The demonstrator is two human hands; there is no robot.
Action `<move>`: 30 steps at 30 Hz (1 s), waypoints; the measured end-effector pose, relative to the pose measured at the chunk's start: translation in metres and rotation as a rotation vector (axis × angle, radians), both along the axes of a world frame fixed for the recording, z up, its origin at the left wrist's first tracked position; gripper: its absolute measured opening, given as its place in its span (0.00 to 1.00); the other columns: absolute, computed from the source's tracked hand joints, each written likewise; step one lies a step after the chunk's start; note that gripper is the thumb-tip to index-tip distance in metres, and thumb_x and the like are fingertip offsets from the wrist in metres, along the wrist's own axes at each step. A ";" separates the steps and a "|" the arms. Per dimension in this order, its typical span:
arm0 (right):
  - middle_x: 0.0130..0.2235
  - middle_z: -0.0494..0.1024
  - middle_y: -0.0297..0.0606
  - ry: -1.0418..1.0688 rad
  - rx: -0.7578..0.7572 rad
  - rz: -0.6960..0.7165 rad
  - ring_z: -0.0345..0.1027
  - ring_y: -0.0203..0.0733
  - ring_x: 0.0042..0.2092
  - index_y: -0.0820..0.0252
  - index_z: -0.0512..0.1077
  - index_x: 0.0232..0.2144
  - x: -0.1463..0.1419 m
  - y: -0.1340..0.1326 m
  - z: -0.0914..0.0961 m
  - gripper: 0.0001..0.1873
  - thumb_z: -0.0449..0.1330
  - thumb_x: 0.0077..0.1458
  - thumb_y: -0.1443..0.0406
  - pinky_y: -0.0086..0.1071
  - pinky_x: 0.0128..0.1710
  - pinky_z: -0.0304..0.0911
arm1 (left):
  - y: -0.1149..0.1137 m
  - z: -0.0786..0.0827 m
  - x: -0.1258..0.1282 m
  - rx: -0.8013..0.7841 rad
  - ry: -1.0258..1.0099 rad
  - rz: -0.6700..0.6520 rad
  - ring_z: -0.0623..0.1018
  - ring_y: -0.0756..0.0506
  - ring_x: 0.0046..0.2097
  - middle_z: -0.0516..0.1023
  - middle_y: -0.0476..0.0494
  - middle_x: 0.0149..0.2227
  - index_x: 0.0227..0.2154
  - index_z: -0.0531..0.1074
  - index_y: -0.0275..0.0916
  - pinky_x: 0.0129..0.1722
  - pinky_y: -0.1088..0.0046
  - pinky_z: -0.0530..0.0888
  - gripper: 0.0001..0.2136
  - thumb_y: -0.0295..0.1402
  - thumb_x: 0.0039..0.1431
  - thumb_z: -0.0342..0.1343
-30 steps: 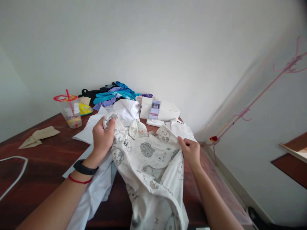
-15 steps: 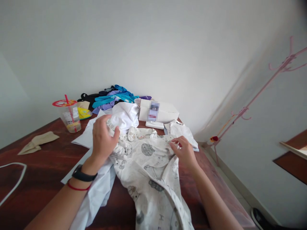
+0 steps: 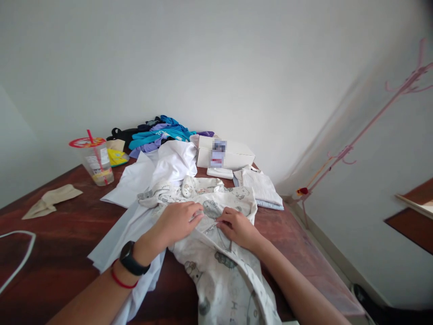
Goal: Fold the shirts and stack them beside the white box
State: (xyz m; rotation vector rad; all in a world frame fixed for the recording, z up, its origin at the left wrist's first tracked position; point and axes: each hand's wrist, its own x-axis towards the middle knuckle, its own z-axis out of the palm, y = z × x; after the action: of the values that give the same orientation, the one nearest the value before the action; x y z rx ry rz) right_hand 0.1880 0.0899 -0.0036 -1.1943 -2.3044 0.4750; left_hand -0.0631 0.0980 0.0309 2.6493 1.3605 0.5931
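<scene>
A white pajama shirt (image 3: pixel 233 277) with grey cartoon-cat prints lies spread over the table, its collar at the far side and its lower part running toward me. My left hand (image 3: pixel 179 221) rests over the left of the chest, thumb and fingers apart. Close by, my right hand (image 3: pixel 238 229) is on the middle of the front, with curled fingertips pinching at the cloth. The fabric right under its fingertips is partly hidden. Long folds run down the front of the shirt below both hands. Under its left side lies a white garment (image 3: pixel 123 237).
On the table (image 3: pixel 61 257) stand a plastic cup (image 3: pixel 98 164) with a red straw and a white box (image 3: pixel 233 153). Coloured clothes (image 3: pixel 162 135) are heaped at the back. Folded clothes (image 3: pixel 262 187) lie right. A beige cloth (image 3: pixel 54 200) lies left; a pink rack (image 3: pixel 365 128) leans beyond.
Both hands have moved inward from the shirt's shoulders to the middle of its chest. Its left sleeve, earlier at my left hand, now lies loose on the white garment.
</scene>
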 end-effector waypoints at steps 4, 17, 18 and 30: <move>0.36 0.74 0.37 0.185 0.096 -0.168 0.69 0.41 0.37 0.57 0.75 0.36 0.012 0.006 0.005 0.09 0.55 0.64 0.64 0.33 0.37 0.64 | 0.002 0.004 -0.002 -0.001 -0.034 0.150 0.80 0.44 0.36 0.80 0.49 0.33 0.34 0.73 0.43 0.32 0.70 0.66 0.11 0.40 0.69 0.50; 0.28 0.68 0.26 1.487 0.167 -0.985 0.63 0.34 0.25 0.55 0.63 0.35 0.128 0.047 0.020 0.16 0.62 0.43 0.60 0.26 0.24 0.60 | 0.011 -0.008 -0.006 -0.003 -0.018 0.218 0.79 0.38 0.46 0.81 0.43 0.43 0.42 0.74 0.43 0.42 0.65 0.71 0.13 0.44 0.67 0.51; 0.30 0.71 0.27 1.491 0.215 -0.976 0.66 0.35 0.28 0.54 0.63 0.36 0.131 0.048 0.021 0.16 0.62 0.44 0.60 0.28 0.26 0.62 | 0.012 -0.010 -0.007 -0.009 0.016 0.206 0.79 0.38 0.46 0.81 0.43 0.43 0.42 0.75 0.43 0.44 0.63 0.71 0.13 0.44 0.66 0.51; 0.61 0.68 0.44 0.058 0.221 -0.263 0.62 0.52 0.62 0.51 0.74 0.52 0.045 0.012 0.017 0.17 0.59 0.63 0.55 0.49 0.62 0.58 | 0.014 -0.016 -0.008 -0.010 0.109 0.166 0.76 0.36 0.49 0.81 0.43 0.45 0.45 0.78 0.44 0.50 0.60 0.69 0.14 0.44 0.62 0.57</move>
State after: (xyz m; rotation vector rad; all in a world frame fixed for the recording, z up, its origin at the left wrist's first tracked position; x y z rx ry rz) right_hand 0.2332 0.1018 0.0131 -1.3271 -2.0499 0.1536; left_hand -0.0710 0.1117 0.0152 2.6133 1.6210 0.4626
